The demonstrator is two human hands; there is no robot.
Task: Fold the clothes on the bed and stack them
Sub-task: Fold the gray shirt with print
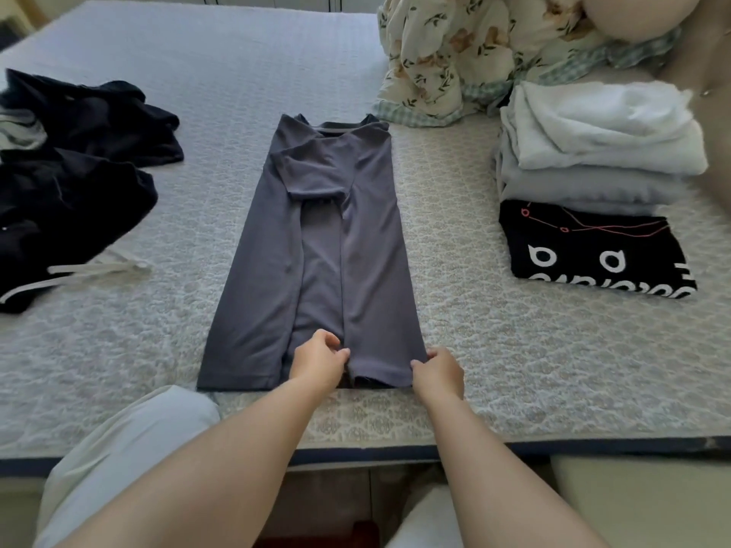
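A grey T-shirt (pixel 316 247) lies lengthwise in the middle of the bed (pixel 494 350), collar at the far end, both sides folded in over the middle. My left hand (pixel 318 361) pinches the near hem at the inner edge of the right flap. My right hand (pixel 439 371) pinches the hem's right corner. A stack of folded clothes (pixel 585 168) sits at the right: white and pale grey pieces on top of a black printed shirt (pixel 593 251). A heap of unfolded dark clothes (pixel 75 179) lies at the left.
A crumpled floral blanket (pixel 466 53) is bunched at the far right of the bed. A white drawstring (pixel 99 267) trails from the dark heap. My knee in pale trousers (pixel 130 441) rests on the bed's near edge at the left.
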